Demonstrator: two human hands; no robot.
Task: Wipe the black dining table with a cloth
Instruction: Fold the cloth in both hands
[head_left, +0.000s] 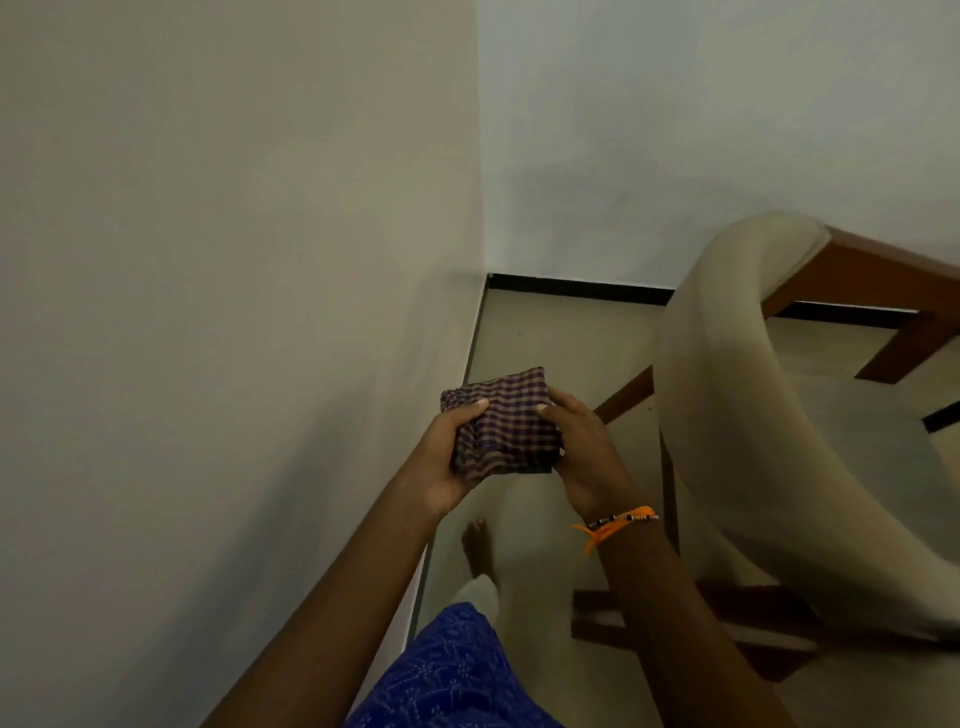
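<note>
A folded cloth (503, 422) with a purple and beige check pattern is held in front of me, above the floor. My left hand (447, 457) grips its left side with the thumb on top. Its right side is held by my right hand (584, 457), which wears an orange thread band at the wrist. No black dining table is in view.
A plain wall (234, 312) runs close along my left and meets a second wall at a corner ahead. To my right stands a chair (727, 405) with a cream padded back and a brown wooden frame. My bare foot (478, 545) is on the beige floor below.
</note>
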